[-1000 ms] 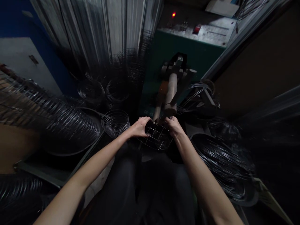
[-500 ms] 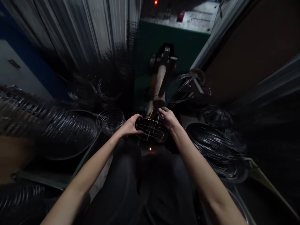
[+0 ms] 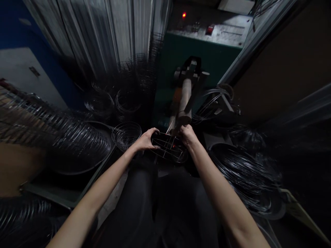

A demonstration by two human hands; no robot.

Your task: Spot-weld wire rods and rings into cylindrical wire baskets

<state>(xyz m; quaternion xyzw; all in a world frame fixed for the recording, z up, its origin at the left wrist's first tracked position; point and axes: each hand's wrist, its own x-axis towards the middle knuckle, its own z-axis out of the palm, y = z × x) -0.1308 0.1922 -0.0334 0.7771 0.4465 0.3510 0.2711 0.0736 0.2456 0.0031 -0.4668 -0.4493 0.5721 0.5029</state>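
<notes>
A round wire grid point(image 3: 168, 148) with crossed straight wires lies flat just below the tip of a brown welding arm point(image 3: 184, 100). My left hand point(image 3: 146, 140) grips the grid's left rim, fingers curled over it. On the right rim my right hand point(image 3: 188, 136) is closed, close under the arm's tip. A small orange glow shows on the grid near my right hand. My dark-trousered lap is below the grid.
A green machine cabinet point(image 3: 196, 51) with a red lamp stands behind the arm. Long rows of stacked wire rings point(image 3: 64, 132) lie at the left, more point(image 3: 245, 172) at the right. A small ring stack point(image 3: 127, 134) sits beside my left hand. Corrugated metal sheets stand behind.
The grid has been turned under the arm between frames; sparks showed half a second ago, and now a glow sits near my right hand. Both hands stay on the rim.
</notes>
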